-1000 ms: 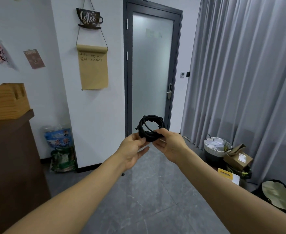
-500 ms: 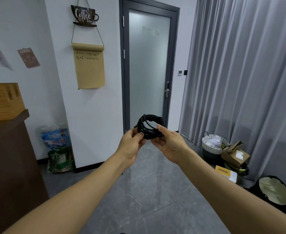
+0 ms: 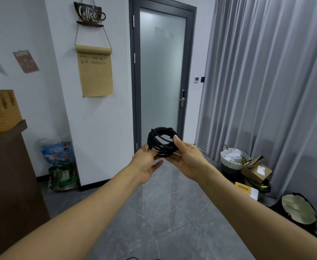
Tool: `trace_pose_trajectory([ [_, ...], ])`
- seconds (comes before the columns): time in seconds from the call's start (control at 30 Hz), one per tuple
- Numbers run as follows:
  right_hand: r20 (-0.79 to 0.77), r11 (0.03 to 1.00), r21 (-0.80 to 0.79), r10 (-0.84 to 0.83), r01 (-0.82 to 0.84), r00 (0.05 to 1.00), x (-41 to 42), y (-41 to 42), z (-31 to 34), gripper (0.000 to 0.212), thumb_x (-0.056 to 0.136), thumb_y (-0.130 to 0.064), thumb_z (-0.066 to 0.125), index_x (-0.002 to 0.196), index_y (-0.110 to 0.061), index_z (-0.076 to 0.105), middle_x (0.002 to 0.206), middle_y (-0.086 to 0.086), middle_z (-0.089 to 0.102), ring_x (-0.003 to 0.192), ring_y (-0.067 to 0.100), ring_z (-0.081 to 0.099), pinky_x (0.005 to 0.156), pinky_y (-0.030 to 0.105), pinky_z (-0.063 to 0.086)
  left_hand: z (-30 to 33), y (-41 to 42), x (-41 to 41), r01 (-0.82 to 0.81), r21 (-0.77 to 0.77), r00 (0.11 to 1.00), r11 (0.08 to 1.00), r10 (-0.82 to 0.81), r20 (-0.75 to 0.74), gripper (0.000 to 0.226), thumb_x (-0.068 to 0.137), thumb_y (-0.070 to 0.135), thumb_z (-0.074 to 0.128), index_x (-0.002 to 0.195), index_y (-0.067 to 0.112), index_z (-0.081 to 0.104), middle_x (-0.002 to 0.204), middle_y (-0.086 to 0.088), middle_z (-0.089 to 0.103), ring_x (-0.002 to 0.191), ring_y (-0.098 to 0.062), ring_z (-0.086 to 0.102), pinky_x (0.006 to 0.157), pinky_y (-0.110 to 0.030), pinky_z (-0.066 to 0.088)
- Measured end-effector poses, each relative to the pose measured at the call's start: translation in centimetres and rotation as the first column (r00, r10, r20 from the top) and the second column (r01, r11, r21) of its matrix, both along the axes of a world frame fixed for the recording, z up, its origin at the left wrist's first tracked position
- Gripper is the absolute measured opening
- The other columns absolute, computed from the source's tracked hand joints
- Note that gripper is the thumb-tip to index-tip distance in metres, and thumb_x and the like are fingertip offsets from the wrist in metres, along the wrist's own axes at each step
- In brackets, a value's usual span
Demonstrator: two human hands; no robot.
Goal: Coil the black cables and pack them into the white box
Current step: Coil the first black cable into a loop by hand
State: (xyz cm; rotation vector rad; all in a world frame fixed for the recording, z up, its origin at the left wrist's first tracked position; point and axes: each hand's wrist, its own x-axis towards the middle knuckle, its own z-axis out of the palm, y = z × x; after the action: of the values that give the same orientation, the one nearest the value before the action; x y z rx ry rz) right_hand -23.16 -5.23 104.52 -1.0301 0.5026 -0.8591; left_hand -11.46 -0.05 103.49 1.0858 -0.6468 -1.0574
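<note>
A black cable (image 3: 161, 141), wound into a round coil of several loops, is held up at chest height in front of the frosted glass door. My left hand (image 3: 146, 162) pinches the coil's lower left side with thumb and fingers. My right hand (image 3: 187, 160) grips the lower right side, its thumb pressed over the loops. The white box is not in view.
A brown wooden counter (image 3: 7, 166) stands at the left. Printed bags (image 3: 60, 166) lean on the white wall. At the right, by grey curtains, sit a white woven basket (image 3: 234, 156), a cardboard box (image 3: 257, 171) and a black bag (image 3: 298, 211). Grey tile floor lies ahead.
The coil has tilted, so its loops face more sideways. My left hand's lower fingers have spread a little. The camera has shifted slightly.
</note>
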Motion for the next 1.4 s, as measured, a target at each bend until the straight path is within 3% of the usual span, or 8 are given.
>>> trace_pose_trajectory([
  [0.1, -0.007, 1.000, -0.018, -0.009, 0.009, 1.000, 0.2, 0.3, 0.0, 0.028, 0.097, -0.020, 0.048, 0.090, 0.003, 0.063, 0.081, 0.012, 0.072, 0.080, 0.022, 0.070, 0.079, 0.031, 0.058, -0.5, -0.1, -0.4, -0.250, 0.107, 0.961, 0.962, 0.233, 0.151, 0.017, 0.090, 0.012, 0.062, 0.098, 0.014, 0.048, 0.092, -0.005, 0.057, 0.077, -0.014, 0.053, 0.061, -0.023, 0.046],
  [0.2, 0.003, 0.998, 0.020, -0.057, 0.057, 0.998, 0.7, 0.6, -0.4, 0.027, 0.096, -0.016, 0.049, 0.090, 0.007, 0.059, 0.080, 0.016, 0.068, 0.078, 0.025, 0.067, 0.072, 0.031, 0.059, -1.4, 0.2, -0.6, -0.506, -0.054, 0.720, 0.861, 0.456, 0.524, 0.023, 0.085, 0.008, 0.066, 0.090, 0.013, 0.044, 0.079, 0.002, 0.047, 0.069, -0.014, 0.045, 0.057, -0.021, 0.038],
  [0.33, 0.024, 0.990, 0.063, -0.127, 0.125, 0.992, 0.8, 0.3, -0.6, 0.027, 0.096, -0.016, 0.049, 0.096, 0.009, 0.059, 0.087, 0.018, 0.066, 0.083, 0.026, 0.067, 0.077, 0.032, 0.058, -2.1, 0.7, -1.1, -0.360, -0.179, 0.596, 0.916, 0.373, 0.711, 0.009, 0.088, 0.019, 0.064, 0.094, 0.012, 0.064, 0.099, -0.004, 0.060, 0.076, -0.009, 0.054, 0.064, -0.018, 0.041],
  [0.9, 0.124, 0.969, 0.245, -0.068, 0.035, 0.990, 1.4, 1.1, 0.5, 0.023, 0.097, -0.017, 0.048, 0.096, 0.002, 0.060, 0.082, 0.014, 0.071, 0.073, 0.020, 0.070, 0.062, 0.025, 0.057, -1.8, 1.1, -0.2, -0.373, -0.483, 0.535, 0.792, 0.609, 0.585, 0.013, 0.070, 0.017, 0.081, 0.070, 0.008, 0.071, 0.072, 0.005, 0.057, 0.063, 0.005, 0.056, 0.061, -0.006, 0.042],
  [1.03, 0.216, 0.952, 0.293, -0.158, 0.090, 0.963, 2.7, 0.8, 0.5, 0.029, 0.097, -0.018, 0.047, 0.107, 0.008, 0.057, 0.103, 0.023, 0.065, 0.089, 0.030, 0.065, 0.078, 0.033, 0.055, -1.7, 1.1, -0.2, -0.319, -0.590, 0.354, 0.741, 0.671, 0.652, 0.014, 0.073, 0.023, 0.080, 0.070, 0.011, 0.072, 0.070, 0.012, 0.054, 0.066, -0.003, 0.056, 0.056, -0.012, 0.043],
  [1.2, 0.151, 0.944, 0.282, -0.221, 0.172, 0.963, 3.2, 0.8, -0.3, 0.026, 0.098, -0.016, 0.045, 0.097, 0.006, 0.059, 0.086, 0.016, 0.065, 0.073, 0.025, 0.065, 0.055, 0.027, 0.055, -3.4, 1.5, 0.4, -0.082, -0.658, 0.064, 0.749, 0.662, 0.746, 0.021, 0.082, 0.033, 0.065, 0.079, 0.015, 0.074, 0.076, 0.011, 0.059, 0.060, -0.008, 0.054, 0.051, -0.022, 0.046],
  [1.27, 0.151, 0.949, 0.265, -0.218, 0.173, 0.964, 3.0, 0.7, -1.0, 0.028, 0.098, -0.016, 0.044, 0.107, 0.007, 0.057, 0.091, 0.017, 0.066, 0.077, 0.026, 0.065, 0.061, 0.029, 0.055, -4.1, 1.7, 0.6, -0.079, -0.598, 0.104, 0.797, 0.603, 0.791, 0.028, 0.085, 0.038, 0.059, 0.084, 0.014, 0.073, 0.081, 0.008, 0.060, 0.061, -0.008, 0.056, 0.054, -0.030, 0.051],
  [1.4, 0.134, 0.973, 0.125, -0.212, 0.196, 0.968, 2.5, 0.2, -0.6, 0.022, 0.098, -0.013, 0.044, 0.088, 0.001, 0.057, 0.086, 0.015, 0.064, 0.080, 0.023, 0.064, 0.089, 0.038, 0.051, -3.8, 1.7, 0.5, -0.325, -0.430, 0.482, 0.842, 0.539, 0.691, 0.044, 0.091, 0.054, 0.046, 0.080, 0.014, 0.061, 0.083, -0.003, 0.060, 0.076, -0.020, 0.063, 0.073, -0.044, 0.052],
])
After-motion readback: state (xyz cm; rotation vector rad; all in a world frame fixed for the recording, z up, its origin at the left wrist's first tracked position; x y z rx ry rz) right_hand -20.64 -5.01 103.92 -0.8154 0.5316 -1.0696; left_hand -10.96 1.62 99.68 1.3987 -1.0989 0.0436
